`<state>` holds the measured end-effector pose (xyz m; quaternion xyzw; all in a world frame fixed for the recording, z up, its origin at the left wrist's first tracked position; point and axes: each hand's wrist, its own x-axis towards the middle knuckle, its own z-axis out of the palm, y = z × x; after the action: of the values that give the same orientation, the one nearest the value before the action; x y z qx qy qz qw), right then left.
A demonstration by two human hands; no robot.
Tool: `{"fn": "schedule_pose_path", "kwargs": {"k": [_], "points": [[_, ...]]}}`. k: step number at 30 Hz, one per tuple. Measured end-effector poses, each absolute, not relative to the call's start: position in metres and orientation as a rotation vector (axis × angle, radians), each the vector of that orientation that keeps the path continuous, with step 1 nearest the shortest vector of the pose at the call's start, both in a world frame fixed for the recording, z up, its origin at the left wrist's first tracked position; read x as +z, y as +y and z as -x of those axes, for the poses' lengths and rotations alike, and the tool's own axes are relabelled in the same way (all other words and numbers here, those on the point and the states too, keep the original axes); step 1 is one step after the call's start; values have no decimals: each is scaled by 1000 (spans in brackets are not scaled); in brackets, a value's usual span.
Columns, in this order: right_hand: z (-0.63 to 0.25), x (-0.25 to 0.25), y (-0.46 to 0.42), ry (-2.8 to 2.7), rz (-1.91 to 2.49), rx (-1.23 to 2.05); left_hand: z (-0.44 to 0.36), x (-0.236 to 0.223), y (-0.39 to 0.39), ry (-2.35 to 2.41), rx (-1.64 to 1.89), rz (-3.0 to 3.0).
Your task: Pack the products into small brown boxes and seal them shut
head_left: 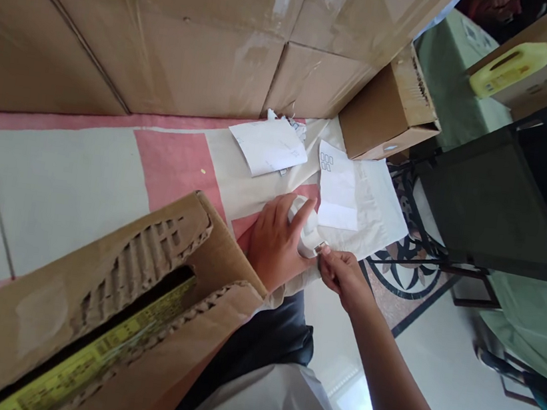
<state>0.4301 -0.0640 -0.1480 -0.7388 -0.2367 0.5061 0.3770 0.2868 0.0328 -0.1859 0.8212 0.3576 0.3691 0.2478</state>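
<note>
A smooth white rounded object (308,236), its exact kind unclear, rests in the grip of my left hand (273,242) at the edge of the cloth-covered table. My left fingers curl over its far side. My right hand (345,275) pinches a small piece (321,246) with a metallic look at the object's lower right edge; it is too small to name. Just beyond my hands lie a printed white sheet (338,197) and a bent white paper (271,147).
An opened cardboard box (228,246) with yellow packs inside stands close on the left. Stacked taped cartons (195,67) line the back. At the right are a small carton (381,111), a dark chair (496,201) and a yellow bottle (516,69) on a green-covered table.
</note>
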Motion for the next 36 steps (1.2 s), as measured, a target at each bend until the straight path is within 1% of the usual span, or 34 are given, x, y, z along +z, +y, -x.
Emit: {"fn": "schedule_pose_path", "kwargs": {"k": [11, 16, 21, 31, 36], "points": [[-429, -145, -66, -625, 1956, 1255, -286, -185, 33, 963, 989, -2224], [-426, -148, -69, -661, 1997, 1142, -285, -183, 33, 984, 971, -2255], [-427, -152, -70, -679, 1921, 1181, -284, -184, 33, 973, 983, -2270], [-424, -151, -67, -679, 1973, 1128, -285, -183, 34, 977, 969, -2272], [-428, -150, -74, -746, 1904, 1192, -285, -184, 33, 972, 962, -2257]]}}
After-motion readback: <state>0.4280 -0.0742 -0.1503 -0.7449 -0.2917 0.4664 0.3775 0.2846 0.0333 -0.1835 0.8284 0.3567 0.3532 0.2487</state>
